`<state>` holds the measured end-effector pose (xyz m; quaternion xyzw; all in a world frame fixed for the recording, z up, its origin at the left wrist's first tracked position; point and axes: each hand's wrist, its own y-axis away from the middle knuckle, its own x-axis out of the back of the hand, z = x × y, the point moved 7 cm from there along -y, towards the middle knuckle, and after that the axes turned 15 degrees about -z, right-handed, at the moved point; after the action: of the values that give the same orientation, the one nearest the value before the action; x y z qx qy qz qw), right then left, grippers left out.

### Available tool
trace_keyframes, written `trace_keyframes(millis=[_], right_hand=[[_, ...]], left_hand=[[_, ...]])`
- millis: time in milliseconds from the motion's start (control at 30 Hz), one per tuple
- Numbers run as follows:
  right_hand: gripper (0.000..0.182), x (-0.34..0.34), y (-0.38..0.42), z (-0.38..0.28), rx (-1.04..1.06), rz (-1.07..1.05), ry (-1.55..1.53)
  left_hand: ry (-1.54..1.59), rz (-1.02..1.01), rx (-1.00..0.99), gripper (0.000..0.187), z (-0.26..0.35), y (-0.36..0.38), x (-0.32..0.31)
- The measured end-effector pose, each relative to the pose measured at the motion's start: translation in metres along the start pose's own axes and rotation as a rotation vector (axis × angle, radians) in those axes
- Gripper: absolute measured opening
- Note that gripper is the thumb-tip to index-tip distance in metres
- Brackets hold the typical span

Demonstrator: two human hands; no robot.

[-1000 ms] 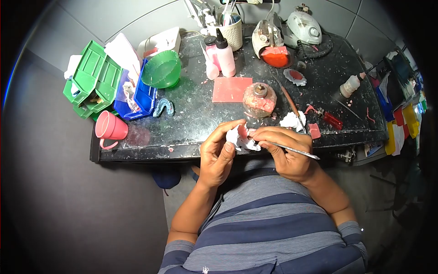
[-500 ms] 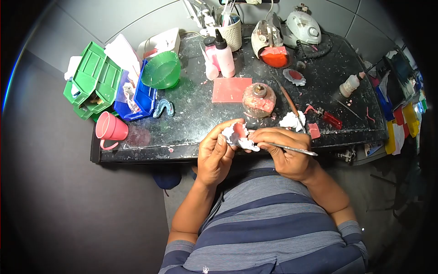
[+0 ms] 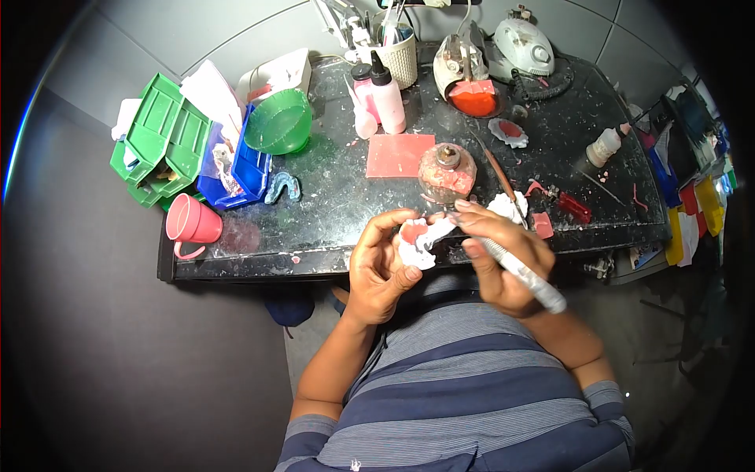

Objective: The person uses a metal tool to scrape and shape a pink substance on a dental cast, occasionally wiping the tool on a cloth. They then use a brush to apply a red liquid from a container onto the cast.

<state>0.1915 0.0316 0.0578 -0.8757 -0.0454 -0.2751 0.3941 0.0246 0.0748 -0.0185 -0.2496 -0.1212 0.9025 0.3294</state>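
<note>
Over the desk's front edge, my left hand (image 3: 373,275) grips a white plaster dental cast (image 3: 417,258) with pink wax in its hollow. The fingers curl behind the cast and the thumb lies along its lower side. My right hand (image 3: 515,256) is closed around a grey metal carver (image 3: 531,283), whose handle points down and to the right, smeared by motion. The carver's tip is hidden by the fingers, which are right at the cast's right end.
Beyond the hands stand a glass spirit burner (image 3: 447,175) and a pink wax sheet (image 3: 399,156). A wooden-handled knife (image 3: 495,165) rests on white crumpled material (image 3: 510,206). A pink mug (image 3: 193,220), blue bin (image 3: 236,185) and green bowl (image 3: 279,126) sit left; a second cast (image 3: 510,134) lies behind.
My left hand has turned the cast and shifted slightly right. My right hand has swung the carver's handle steeper and lower, toward the camera.
</note>
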Motion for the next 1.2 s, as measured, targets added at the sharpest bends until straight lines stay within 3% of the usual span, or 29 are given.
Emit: trace_keyframes(millis=[133,433,1067,1133,1200], right_hand=[[0.027,-0.018,-0.003,-0.011,0.150,-0.185,0.204],[0.029,-0.023,-0.003,-0.009,0.200,-0.211,0.201],[0.023,-0.021,-0.004,-0.012,0.214,-0.156,0.197],[0.015,-0.014,-0.003,-0.006,0.061,-0.107,0.085],[0.015,-0.013,-0.004,-0.003,0.060,-0.100,0.066]], left_hand=[[-0.018,0.011,-0.034,0.079,-0.003,0.003,0.005],[0.014,0.008,-0.036,0.077,-0.003,0.004,0.006],[-0.064,-0.003,-0.013,0.077,-0.003,0.005,0.007],[-0.060,-0.052,-0.032,0.072,-0.002,0.005,0.008],[-0.055,-0.099,-0.050,0.068,-0.002,0.004,0.006]])
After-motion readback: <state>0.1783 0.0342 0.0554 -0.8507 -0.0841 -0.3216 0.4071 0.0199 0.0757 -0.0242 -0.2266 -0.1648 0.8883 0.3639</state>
